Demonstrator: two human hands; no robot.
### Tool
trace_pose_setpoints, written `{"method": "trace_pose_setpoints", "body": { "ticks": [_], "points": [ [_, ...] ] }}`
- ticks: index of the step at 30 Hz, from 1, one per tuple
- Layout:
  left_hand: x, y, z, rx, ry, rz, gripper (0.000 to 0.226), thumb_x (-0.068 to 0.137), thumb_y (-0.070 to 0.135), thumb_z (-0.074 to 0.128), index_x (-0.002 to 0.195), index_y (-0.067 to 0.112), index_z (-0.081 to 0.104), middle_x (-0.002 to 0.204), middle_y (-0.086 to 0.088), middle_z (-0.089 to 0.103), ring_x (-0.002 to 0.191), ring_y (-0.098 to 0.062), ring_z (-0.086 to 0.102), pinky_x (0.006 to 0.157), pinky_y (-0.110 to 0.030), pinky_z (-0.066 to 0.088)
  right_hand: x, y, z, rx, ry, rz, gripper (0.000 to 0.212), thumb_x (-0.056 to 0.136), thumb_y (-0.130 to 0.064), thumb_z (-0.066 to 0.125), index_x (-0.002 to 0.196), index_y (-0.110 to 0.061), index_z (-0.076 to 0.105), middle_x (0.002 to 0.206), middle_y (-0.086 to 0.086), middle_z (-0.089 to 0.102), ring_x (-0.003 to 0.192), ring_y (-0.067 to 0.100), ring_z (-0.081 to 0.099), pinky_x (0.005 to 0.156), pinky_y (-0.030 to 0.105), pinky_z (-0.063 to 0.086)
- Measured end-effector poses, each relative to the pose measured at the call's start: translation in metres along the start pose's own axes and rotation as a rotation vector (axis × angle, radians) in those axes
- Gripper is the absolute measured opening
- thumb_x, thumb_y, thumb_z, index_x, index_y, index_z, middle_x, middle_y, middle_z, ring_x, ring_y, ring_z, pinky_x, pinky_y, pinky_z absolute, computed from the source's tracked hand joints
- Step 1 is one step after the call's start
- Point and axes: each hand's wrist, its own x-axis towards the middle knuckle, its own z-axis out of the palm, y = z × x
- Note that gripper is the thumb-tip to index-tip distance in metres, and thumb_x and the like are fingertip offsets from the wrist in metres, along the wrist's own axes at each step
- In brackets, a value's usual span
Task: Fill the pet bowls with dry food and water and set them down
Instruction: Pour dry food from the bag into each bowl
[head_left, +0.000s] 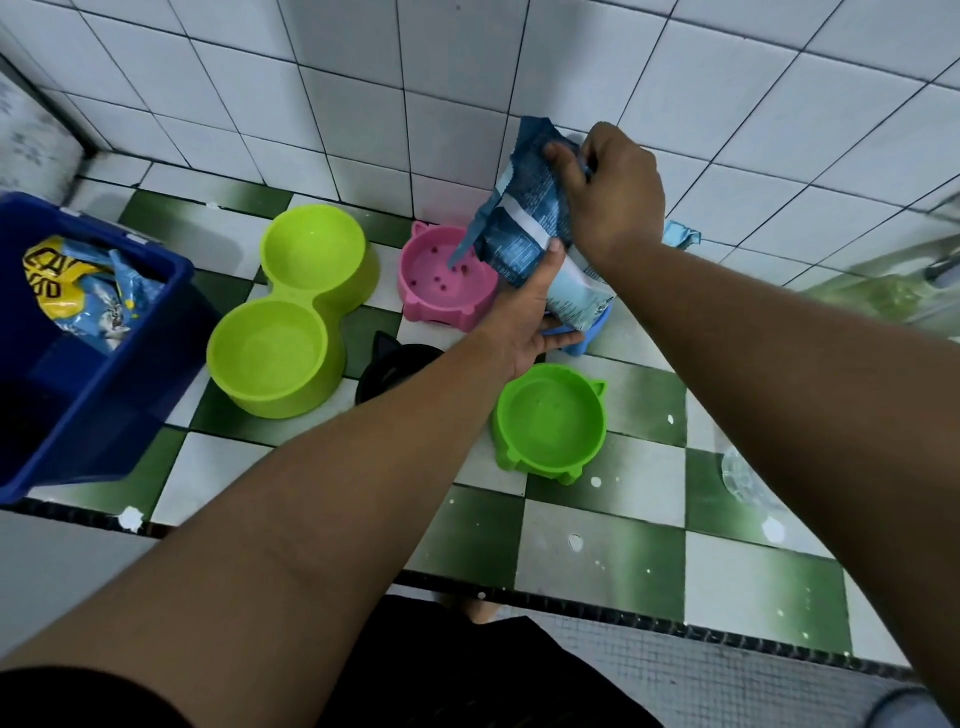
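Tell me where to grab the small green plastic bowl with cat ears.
Pinch the near rim of the small green plastic bowl from above: it sits upright on the tiled floor, its raised rim exposed, nothing touching it.

A dark blue plastic crate (104, 395) stands at the left on the green-and-white chequered tile floor (623, 561), which is flecked with white spots. A white tiled wall (363, 78) rises behind.

Pink bowl (445, 278), lime double bowl (291, 312) smooth matt plastic; food bag (524, 218) crinkled foil; wall tiles (363, 78) glossy
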Motion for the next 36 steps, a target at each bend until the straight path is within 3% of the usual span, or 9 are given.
{"method": "trace_pose_setpoints", "body": {
  "ticks": [7,10,16,21,27,32,36],
  "points": [
    [0.001,0.0,0.001,0.003,-0.006,-0.015,0.059,0.096,0.062,0.057,0.136,0.019,0.055,0.126,-0.015,0.067,0.111,-0.036,0.07,0.092,-0.058,0.059,-0.002,-0.006,-0.003,-0.015,-0.033,0.009,0.044,0.096,-0.053,0.052,0.066,-0.03,0.031,0.062,-0.011,0.039,0.065,0.016,0.042,0.06,0.028,0.03],
    [0.002,0.002,0.001,0.0,-0.037,-0.039,0.048,0.097,0.064,0.053,0.12,0.022,0.058,0.123,-0.014,0.066,0.112,-0.037,0.069,0.094,-0.059,0.057,-0.001,-0.005,-0.003,-0.005,-0.033,0.011,0.039,0.096,-0.053,0.052,0.072,-0.025,0.039,0.062,-0.011,0.04,0.064,0.015,0.042,0.059,0.028,0.03],
    [0.003,-0.001,0.002,-0.036,-0.02,-0.041,0.066,0.093,0.068,0.055,0.132,0.015,0.059,0.132,-0.018,0.066,0.112,-0.037,0.07,0.091,-0.058,0.059,-0.002,-0.003,-0.002,-0.002,-0.026,-0.015,0.039,0.096,-0.052,0.052,0.079,-0.019,0.044,0.062,-0.011,0.04,0.066,0.016,0.043,0.06,0.028,0.03],
    [0.005,-0.002,0.002,-0.054,-0.002,-0.036,0.056,0.092,0.068,0.058,0.115,0.017,0.064,0.126,-0.02,0.069,0.109,-0.036,0.072,0.091,-0.057,0.059,0.0,-0.004,-0.001,-0.023,-0.038,-0.037,0.04,0.096,-0.053,0.052,0.08,-0.017,0.045,0.063,-0.009,0.041,0.065,0.018,0.042,0.06,0.029,0.031],
    [0.001,-0.001,0.002,-0.105,0.003,-0.031,0.066,0.093,0.065,0.06,0.134,0.014,0.059,0.13,-0.019,0.067,0.112,-0.036,0.07,0.094,-0.057,0.058,0.002,-0.007,0.001,-0.032,-0.041,-0.081,0.04,0.096,-0.053,0.052,0.08,-0.016,0.044,0.069,-0.002,0.046,0.066,0.019,0.042,0.059,0.029,0.031],
    [-0.003,0.0,0.004,-0.135,-0.013,-0.039,0.043,0.096,0.049,0.065,0.121,0.015,0.061,0.131,-0.018,0.066,0.118,-0.034,0.067,0.098,-0.054,0.057,0.001,-0.013,0.004,-0.064,-0.063,-0.133,0.039,0.095,-0.053,0.053,0.081,-0.018,0.046,0.072,0.0,0.049,0.067,0.019,0.043,0.059,0.029,0.03],
    [-0.001,0.002,0.004,-0.102,0.01,-0.029,0.058,0.094,0.054,0.066,0.134,0.013,0.059,0.129,-0.017,0.069,0.113,-0.032,0.07,0.093,-0.052,0.059,0.003,-0.014,0.007,-0.081,-0.062,-0.156,0.04,0.095,-0.055,0.052,0.081,-0.018,0.046,0.072,-0.001,0.05,0.066,0.018,0.043,0.054,0.029,0.026]
  ]
}}
